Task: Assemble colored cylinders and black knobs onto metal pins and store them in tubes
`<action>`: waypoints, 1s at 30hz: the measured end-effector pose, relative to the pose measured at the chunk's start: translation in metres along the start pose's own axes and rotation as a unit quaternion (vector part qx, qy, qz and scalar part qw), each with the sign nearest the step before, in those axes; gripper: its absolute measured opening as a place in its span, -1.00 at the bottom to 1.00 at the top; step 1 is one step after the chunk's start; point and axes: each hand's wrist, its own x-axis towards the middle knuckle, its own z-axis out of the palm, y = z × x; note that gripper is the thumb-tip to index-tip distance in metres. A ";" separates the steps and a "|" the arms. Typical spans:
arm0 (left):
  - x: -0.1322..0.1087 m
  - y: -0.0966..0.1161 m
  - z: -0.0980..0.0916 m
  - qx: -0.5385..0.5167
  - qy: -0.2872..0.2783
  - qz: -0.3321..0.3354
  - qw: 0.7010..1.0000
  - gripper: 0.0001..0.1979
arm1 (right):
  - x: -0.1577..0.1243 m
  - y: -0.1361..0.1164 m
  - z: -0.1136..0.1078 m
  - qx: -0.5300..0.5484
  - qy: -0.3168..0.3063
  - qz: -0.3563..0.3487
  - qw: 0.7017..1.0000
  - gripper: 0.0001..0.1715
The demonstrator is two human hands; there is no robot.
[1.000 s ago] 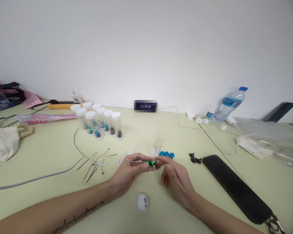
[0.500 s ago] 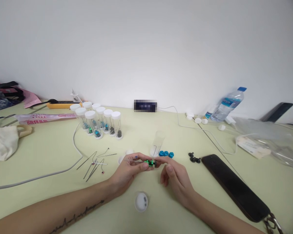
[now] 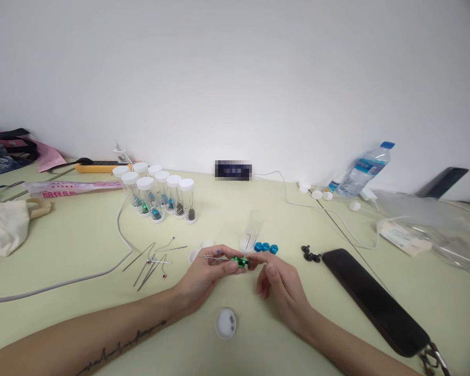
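My left hand (image 3: 206, 277) pinches a thin metal pin (image 3: 213, 257) carrying green beads (image 3: 241, 261) at its right end. My right hand (image 3: 280, 282) pinches the same green beads from the right side. Both hands hover just above the pale green table (image 3: 82, 250). Three blue beads (image 3: 265, 247) lie just beyond my right fingers, beside an open clear tube (image 3: 253, 230). A white lid (image 3: 226, 323) with small dark bits in it lies below my hands.
Several capped clear tubes (image 3: 160, 197) stand at the back left, with loose metal pins (image 3: 152, 263) in front. Small black pieces (image 3: 310, 254) and a long black case (image 3: 374, 300) lie right. A water bottle (image 3: 366, 169), white caps (image 3: 317, 194), cables and bags line the back.
Both hands stay almost where they were, holding the pin and green beads. The view has shifted very slightly.
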 end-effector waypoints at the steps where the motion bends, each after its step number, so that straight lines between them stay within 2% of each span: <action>1: 0.000 0.000 0.000 0.000 0.000 0.000 1.000 -0.83 | 0.000 0.000 0.000 0.000 0.002 0.001 1.000 -0.54; 30: -0.001 0.001 0.000 -0.001 -0.001 0.002 1.000 -0.85 | 0.001 -0.001 -0.001 -0.015 -0.004 0.002 1.000 -0.56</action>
